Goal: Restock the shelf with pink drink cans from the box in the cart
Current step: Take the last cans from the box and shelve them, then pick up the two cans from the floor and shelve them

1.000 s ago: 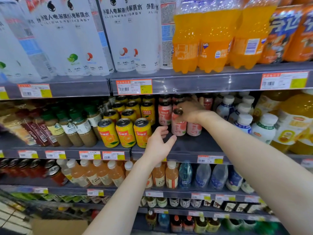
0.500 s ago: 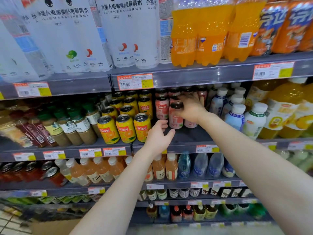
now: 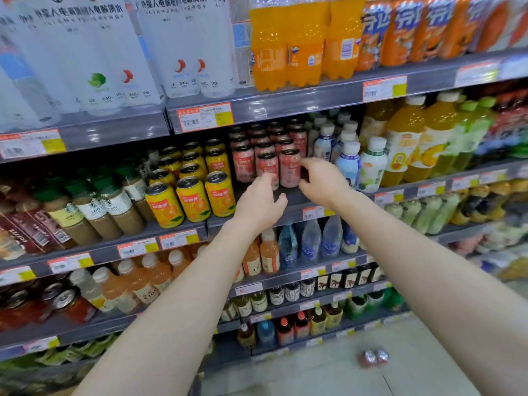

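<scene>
Several pink drink cans (image 3: 289, 167) stand in rows on the middle shelf (image 3: 294, 197), between yellow orange-drink cans and white bottles. My right hand (image 3: 323, 182) hovers just right of the front right pink can, fingers curled and apart, with nothing in it. My left hand (image 3: 260, 202) is raised in front of the front middle pink can (image 3: 267, 165). Its fingers are spread and their tips overlap the can's base. Two more pink cans (image 3: 374, 357) stand on the floor below. The box and the cart are out of view.
Yellow cans (image 3: 191, 198) fill the shelf left of the pink ones, with coffee bottles (image 3: 94, 210) further left. White capped bottles (image 3: 350, 164) stand close on the right. Large orange soda bottles (image 3: 288, 41) sit on the shelf above, and small bottles fill the shelves below.
My right hand has let go of the pink can it held by the top and drawn back to the right. My left hand has risen toward the pink cans.
</scene>
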A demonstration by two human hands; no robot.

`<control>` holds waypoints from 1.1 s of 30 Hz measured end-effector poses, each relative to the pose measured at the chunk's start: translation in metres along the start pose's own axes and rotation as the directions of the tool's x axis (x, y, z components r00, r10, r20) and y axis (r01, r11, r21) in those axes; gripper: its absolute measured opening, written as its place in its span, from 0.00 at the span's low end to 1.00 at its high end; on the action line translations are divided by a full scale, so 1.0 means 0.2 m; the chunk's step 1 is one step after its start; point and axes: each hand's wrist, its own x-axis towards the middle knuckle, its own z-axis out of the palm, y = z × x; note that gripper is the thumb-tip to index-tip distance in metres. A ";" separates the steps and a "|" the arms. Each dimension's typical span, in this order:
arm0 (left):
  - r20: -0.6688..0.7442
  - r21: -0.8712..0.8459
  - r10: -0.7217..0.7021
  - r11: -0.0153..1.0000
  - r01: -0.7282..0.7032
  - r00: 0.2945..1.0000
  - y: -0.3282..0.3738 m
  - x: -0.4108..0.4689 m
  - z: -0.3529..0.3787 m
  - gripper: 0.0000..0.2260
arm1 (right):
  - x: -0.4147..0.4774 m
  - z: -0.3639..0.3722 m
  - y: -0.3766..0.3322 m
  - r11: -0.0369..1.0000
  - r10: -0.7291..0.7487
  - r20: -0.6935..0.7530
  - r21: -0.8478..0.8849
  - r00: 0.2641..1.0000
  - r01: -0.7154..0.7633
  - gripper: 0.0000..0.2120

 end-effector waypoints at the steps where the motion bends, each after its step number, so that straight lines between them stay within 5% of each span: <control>1: 0.006 0.021 0.003 1.000 -0.003 1.000 0.03 -0.02 0.00 0.24 | -0.04 -0.03 0.01 1.000 0.012 0.004 -0.006 1.000 -0.012 0.19; 14: -0.045 0.317 -0.030 0.948 0.043 0.999 0.48 -0.47 -0.10 0.21 | -0.67 -0.42 0.07 0.995 0.004 0.071 -0.101 0.997 0.003 0.21; 19: -0.078 0.397 0.062 0.917 -0.026 0.995 0.73 -0.67 -0.02 0.23 | -0.98 -0.55 0.20 0.992 0.016 0.094 -0.123 0.995 -0.004 0.23; 26: 0.038 0.408 0.193 0.893 -0.191 0.981 1.10 -0.83 0.30 0.25 | -1.40 -0.69 0.58 0.970 0.163 0.122 -0.202 0.979 -0.136 0.15; 33: 0.157 0.383 0.179 0.896 -0.227 0.971 1.38 -0.72 0.68 0.27 | -1.51 -0.75 1.03 0.935 0.319 0.151 -0.214 0.936 -0.284 0.20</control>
